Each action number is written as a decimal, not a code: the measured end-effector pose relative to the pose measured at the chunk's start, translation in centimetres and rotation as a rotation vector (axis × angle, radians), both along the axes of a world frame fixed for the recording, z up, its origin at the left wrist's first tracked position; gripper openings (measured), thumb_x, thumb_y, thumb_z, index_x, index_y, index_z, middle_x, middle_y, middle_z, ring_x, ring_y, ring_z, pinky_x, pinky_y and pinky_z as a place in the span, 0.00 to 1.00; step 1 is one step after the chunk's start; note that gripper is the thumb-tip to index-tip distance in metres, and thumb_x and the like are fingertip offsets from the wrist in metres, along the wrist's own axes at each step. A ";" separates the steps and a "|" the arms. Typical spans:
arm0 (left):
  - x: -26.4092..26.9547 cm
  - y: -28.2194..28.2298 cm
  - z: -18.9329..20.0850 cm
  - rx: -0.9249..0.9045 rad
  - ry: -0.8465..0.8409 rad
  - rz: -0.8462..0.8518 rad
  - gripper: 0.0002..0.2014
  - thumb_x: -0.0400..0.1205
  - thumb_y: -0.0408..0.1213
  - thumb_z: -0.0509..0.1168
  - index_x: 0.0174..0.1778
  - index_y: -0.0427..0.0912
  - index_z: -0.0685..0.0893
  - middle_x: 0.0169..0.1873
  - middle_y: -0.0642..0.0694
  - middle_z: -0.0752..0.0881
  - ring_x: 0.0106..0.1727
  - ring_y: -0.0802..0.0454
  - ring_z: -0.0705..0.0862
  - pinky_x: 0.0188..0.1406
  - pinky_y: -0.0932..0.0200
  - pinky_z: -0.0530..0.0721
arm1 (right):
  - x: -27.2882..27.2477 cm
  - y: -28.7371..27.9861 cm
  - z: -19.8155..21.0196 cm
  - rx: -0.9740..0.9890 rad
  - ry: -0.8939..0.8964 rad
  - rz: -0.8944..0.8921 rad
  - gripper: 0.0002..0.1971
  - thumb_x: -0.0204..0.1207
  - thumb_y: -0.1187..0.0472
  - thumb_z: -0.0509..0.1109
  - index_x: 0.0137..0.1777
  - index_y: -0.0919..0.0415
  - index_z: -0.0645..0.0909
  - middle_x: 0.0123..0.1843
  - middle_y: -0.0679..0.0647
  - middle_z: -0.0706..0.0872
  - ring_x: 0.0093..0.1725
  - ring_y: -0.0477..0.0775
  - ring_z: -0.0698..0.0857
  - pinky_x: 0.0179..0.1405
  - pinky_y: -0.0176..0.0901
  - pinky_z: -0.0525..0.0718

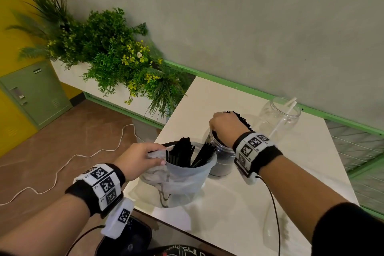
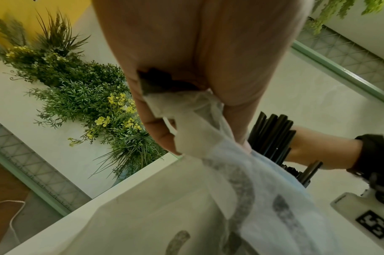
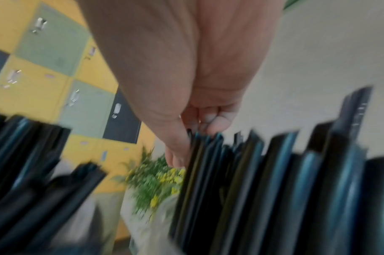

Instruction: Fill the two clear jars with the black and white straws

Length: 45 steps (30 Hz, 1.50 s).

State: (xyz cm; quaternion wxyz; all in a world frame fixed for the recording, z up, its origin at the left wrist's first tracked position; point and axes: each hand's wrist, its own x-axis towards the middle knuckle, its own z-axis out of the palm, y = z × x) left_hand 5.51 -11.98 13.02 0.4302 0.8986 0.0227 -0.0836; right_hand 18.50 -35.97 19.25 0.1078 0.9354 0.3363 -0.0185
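Black straws (image 1: 239, 119) stand in the near jar (image 1: 220, 160) at frame centre; the right hand (image 1: 225, 125) curls around their tops at the rim. The far jar (image 1: 278, 116), upper right, holds 1 white straw (image 1: 283, 117) near the bench (image 1: 239, 203) back edge. The left hand (image 1: 139, 159) pinches the rim of the plastic bag (image 1: 178, 181), which holds more black straws, at the left bench edge. Open bench surface lies lower right.

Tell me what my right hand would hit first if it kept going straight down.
Probably the near clear plastic jar: the right hand holds a bundle of black straws right over its mouth, though depth is unclear.
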 end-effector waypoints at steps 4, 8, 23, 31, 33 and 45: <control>0.1 0.1 -0.1 -0.007 0.002 -0.001 0.14 0.75 0.43 0.74 0.55 0.59 0.84 0.54 0.54 0.87 0.56 0.56 0.83 0.59 0.57 0.80 | 1.5 -2.7 2.3 0.518 -0.046 -0.140 0.08 0.77 0.69 0.66 0.50 0.63 0.86 0.50 0.56 0.86 0.52 0.58 0.82 0.53 0.46 0.78; 0.2 0.0 -0.2 -0.016 -0.010 0.003 0.15 0.75 0.42 0.74 0.56 0.59 0.84 0.57 0.54 0.86 0.58 0.56 0.83 0.61 0.57 0.79 | 2.0 -4.6 2.5 0.725 -0.059 -0.231 0.04 0.75 0.67 0.71 0.48 0.62 0.83 0.45 0.54 0.86 0.46 0.55 0.82 0.47 0.43 0.78; -0.1 -0.4 0.3 0.015 -0.012 0.012 0.18 0.76 0.41 0.73 0.62 0.50 0.84 0.56 0.58 0.83 0.58 0.59 0.80 0.54 0.65 0.72 | -2.5 -7.3 -3.6 0.440 -0.129 -0.167 0.42 0.76 0.27 0.35 0.84 0.52 0.54 0.86 0.43 0.48 0.85 0.52 0.45 0.81 0.55 0.44; 0.1 -0.3 -0.1 -0.005 0.006 0.016 0.19 0.75 0.43 0.74 0.62 0.51 0.85 0.57 0.56 0.85 0.58 0.58 0.82 0.56 0.63 0.76 | -3.5 -9.6 -7.4 1.004 -0.035 -0.381 0.28 0.82 0.47 0.63 0.79 0.59 0.68 0.79 0.53 0.69 0.76 0.56 0.68 0.79 0.50 0.64; 0.1 -0.3 -0.2 0.001 0.008 0.008 0.19 0.75 0.43 0.74 0.63 0.51 0.84 0.58 0.55 0.85 0.58 0.58 0.82 0.56 0.63 0.77 | -3.2 -9.5 -7.3 1.153 -0.071 -0.440 0.17 0.84 0.59 0.63 0.72 0.59 0.77 0.67 0.53 0.78 0.66 0.57 0.77 0.70 0.51 0.76; 0.1 -0.3 0.0 0.019 0.004 -0.005 0.19 0.75 0.44 0.74 0.63 0.53 0.84 0.57 0.56 0.85 0.58 0.58 0.82 0.55 0.64 0.76 | -4.3 -8.1 -7.6 0.946 -0.302 -0.140 0.15 0.82 0.63 0.59 0.63 0.64 0.83 0.60 0.56 0.84 0.61 0.57 0.76 0.64 0.52 0.76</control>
